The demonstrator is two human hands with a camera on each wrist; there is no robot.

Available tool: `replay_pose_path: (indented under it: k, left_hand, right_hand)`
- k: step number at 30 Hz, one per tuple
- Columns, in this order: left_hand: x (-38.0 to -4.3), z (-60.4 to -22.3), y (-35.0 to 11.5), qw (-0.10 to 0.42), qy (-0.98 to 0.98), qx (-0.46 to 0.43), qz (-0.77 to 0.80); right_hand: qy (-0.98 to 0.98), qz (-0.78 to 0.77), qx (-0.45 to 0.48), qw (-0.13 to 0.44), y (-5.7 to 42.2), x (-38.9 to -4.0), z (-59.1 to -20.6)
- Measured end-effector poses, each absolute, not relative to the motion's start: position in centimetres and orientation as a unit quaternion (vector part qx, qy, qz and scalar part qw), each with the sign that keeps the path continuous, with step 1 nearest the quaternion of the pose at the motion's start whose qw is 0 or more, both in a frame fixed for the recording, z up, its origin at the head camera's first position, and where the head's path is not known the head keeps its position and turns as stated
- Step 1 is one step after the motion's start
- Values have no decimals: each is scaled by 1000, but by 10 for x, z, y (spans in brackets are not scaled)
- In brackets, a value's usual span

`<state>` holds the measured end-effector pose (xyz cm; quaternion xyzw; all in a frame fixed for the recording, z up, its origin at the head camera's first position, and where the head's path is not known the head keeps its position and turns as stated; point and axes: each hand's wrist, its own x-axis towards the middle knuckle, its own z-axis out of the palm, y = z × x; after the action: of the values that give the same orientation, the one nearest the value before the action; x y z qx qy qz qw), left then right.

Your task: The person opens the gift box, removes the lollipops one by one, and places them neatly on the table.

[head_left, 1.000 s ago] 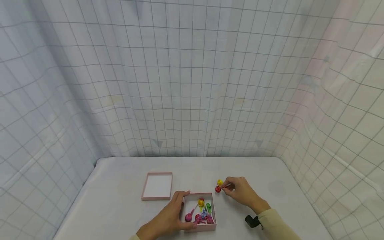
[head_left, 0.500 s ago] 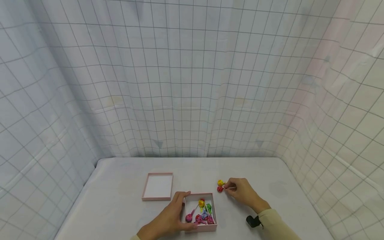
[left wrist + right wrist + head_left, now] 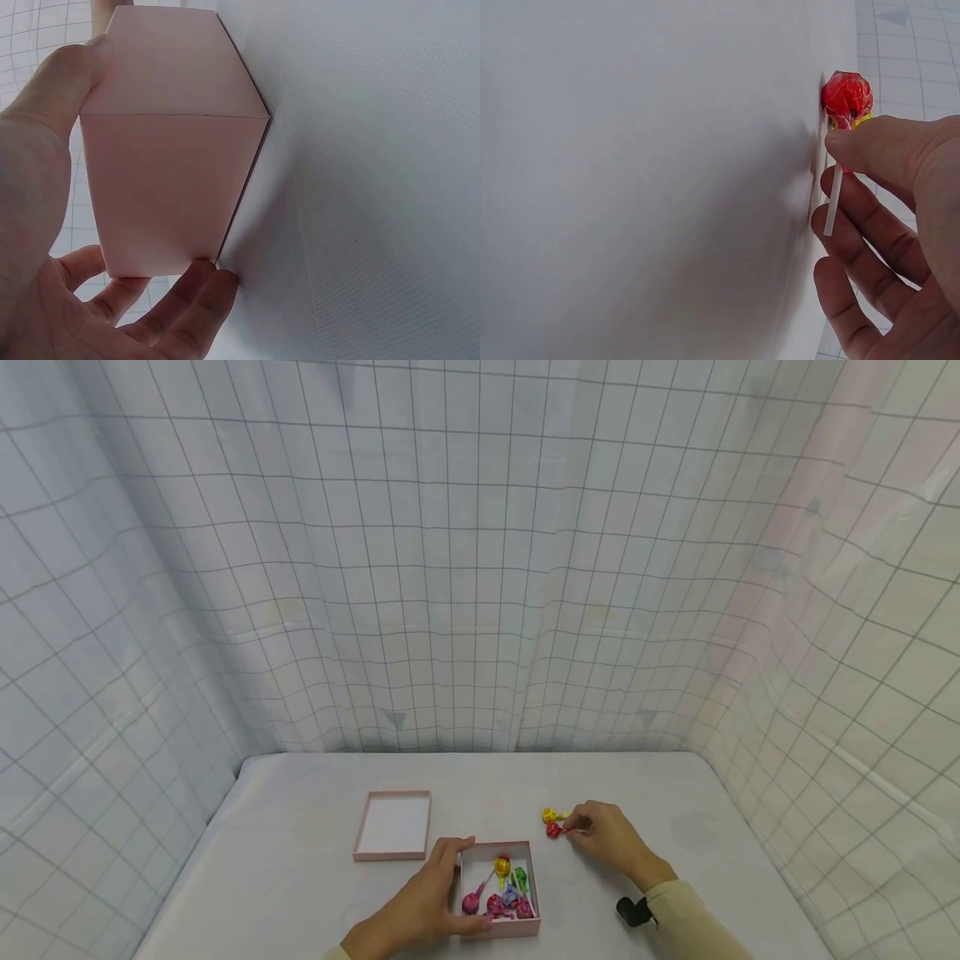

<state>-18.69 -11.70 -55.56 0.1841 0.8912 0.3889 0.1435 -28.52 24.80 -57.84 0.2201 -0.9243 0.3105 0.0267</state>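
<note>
A red-wrapped lollipop (image 3: 847, 95) is pinched by its white stick between the thumb and fingers of my right hand (image 3: 606, 837), low over the table. Right beside it lies a yellow lollipop (image 3: 549, 815), mostly hidden behind the red one in the right wrist view. My left hand (image 3: 423, 893) grips an open pink box (image 3: 513, 929), thumb on the near side and fingers at the far left corner. Inside the box are several wrapped lollipops, among them a gold one (image 3: 502, 866), a green one (image 3: 521, 878) and a magenta one (image 3: 471, 903).
A shallow pink box lid (image 3: 393, 827) lies with its white inside up, left of the box. The white-covered table (image 3: 262, 860) is enclosed by grid-patterned curtains (image 3: 480, 568). A black device (image 3: 633, 912) sits at the right wrist.
The red lollipop has shifted slightly to the right in the right hand's pinch, and more of the yellow one's stick side shows. The left hand and the box stay put.
</note>
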Motion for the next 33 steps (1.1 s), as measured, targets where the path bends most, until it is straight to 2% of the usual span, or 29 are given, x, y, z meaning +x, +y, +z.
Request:
replay_pose_path:
  k: [19,33]
  left_hand:
    - [-188,-558,-117,135,893,191,384]
    - [-187,-557,-116,147,889,182,393]
  right_hand:
    - [-939,270,207,50,247,-286,-580]
    - [-943,253,200,81,247,-279,-575]
